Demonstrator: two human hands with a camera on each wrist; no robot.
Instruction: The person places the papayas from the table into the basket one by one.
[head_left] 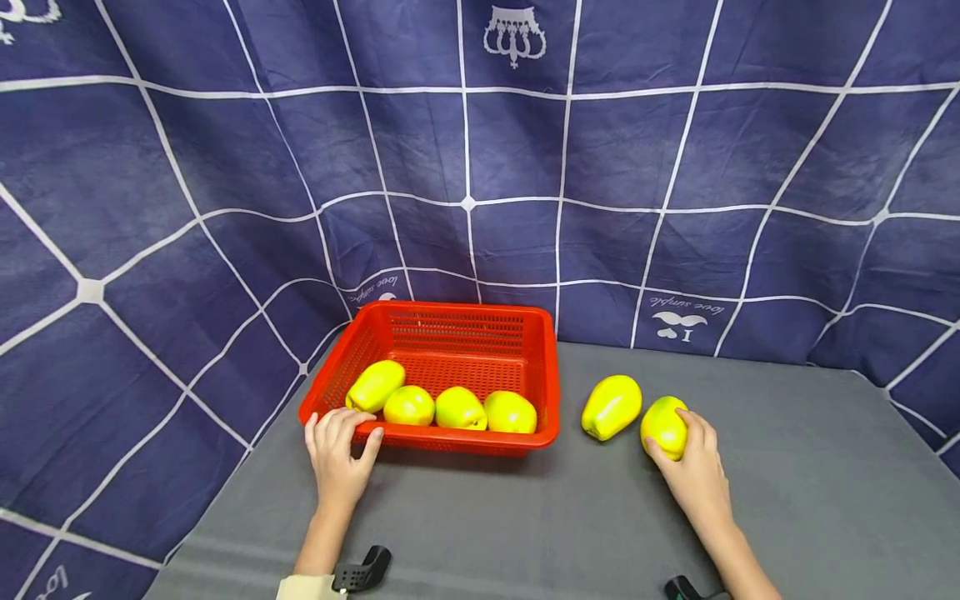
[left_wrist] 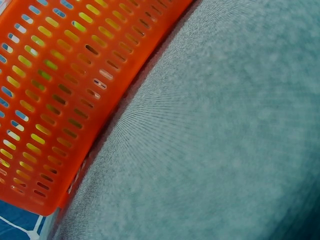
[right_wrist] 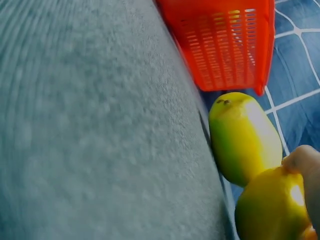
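Observation:
A red slotted plastic basket (head_left: 543, 375) stands on the grey surface. My left hand (head_left: 341, 454) grips its near left rim, fingers over the edge and thumb in front. Inside, several glossy yellow fruits (head_left: 460, 408) lie along the near side; one longer fruit (head_left: 377, 385) sits at the left, beside my fingertips. Right of the basket, my right hand (head_left: 696, 471) holds a yellow-green fruit (head_left: 663, 427) between thumb and fingers. Another oblong yellow-green fruit (head_left: 612, 407), shaped like a papaya or mango, lies just left of it. The right wrist view shows the held fruit (right_wrist: 270, 207) beside the other fruit (right_wrist: 242, 137).
A dark blue cloth (head_left: 600, 150) with white grid lines hangs behind and to the left of the grey-covered surface (head_left: 525, 525). Black wrist straps (head_left: 363, 570) show at the bottom of the head view.

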